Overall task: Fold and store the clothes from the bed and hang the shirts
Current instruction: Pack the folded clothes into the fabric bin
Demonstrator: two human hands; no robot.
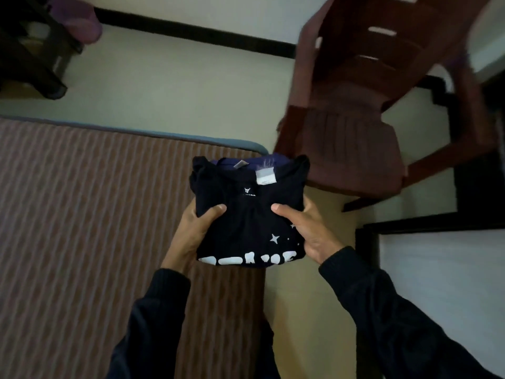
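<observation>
Hands, left [191,233] and right [308,231], grip a folded black shirt with white stars [250,212] above the striped brown bed [95,214].

Chair [382,105] blurred; shirt print [246,259] partly folded under.

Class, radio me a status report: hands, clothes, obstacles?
Left hand and right hand each have a grip on the folded dark clothes. Stack held above bed corner. Chair just ahead.

Striped bed [82,214] – brown plastic chair [369,127] beside it on pale floor [177,86].
</observation>
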